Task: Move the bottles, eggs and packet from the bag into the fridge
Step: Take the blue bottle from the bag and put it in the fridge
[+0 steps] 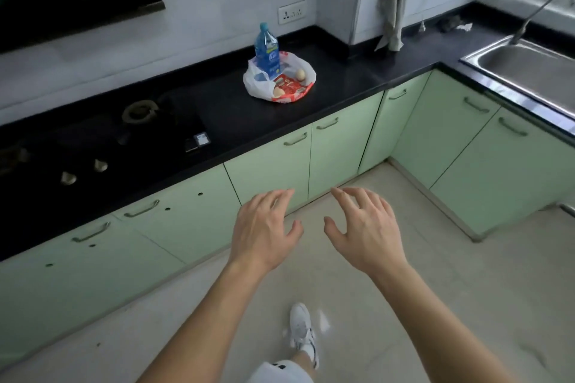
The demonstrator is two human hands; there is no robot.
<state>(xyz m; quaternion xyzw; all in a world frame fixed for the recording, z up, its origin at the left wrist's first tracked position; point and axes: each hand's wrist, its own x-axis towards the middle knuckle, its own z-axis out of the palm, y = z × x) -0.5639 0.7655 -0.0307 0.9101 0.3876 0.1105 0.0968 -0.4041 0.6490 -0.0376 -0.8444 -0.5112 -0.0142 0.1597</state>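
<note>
A white plastic bag (256, 81) lies open on the black counter (342, 71). In it stands a blue water bottle (267, 51) with a blue cap. A red packet (289, 88) lies flat in the bag, with one egg (300, 74) behind it and another egg (278, 91) at its front left. My left hand (263, 230) and my right hand (362, 228) hover side by side over the floor, well short of the counter, fingers spread and holding nothing. No fridge is in view.
A black gas hob (93, 146) with knobs fills the counter's left part. Green cabinets (273, 171) run below the counter and turn the corner toward a steel sink (529, 65) with a tap at right. My white shoe (303, 333) is on the tiled floor.
</note>
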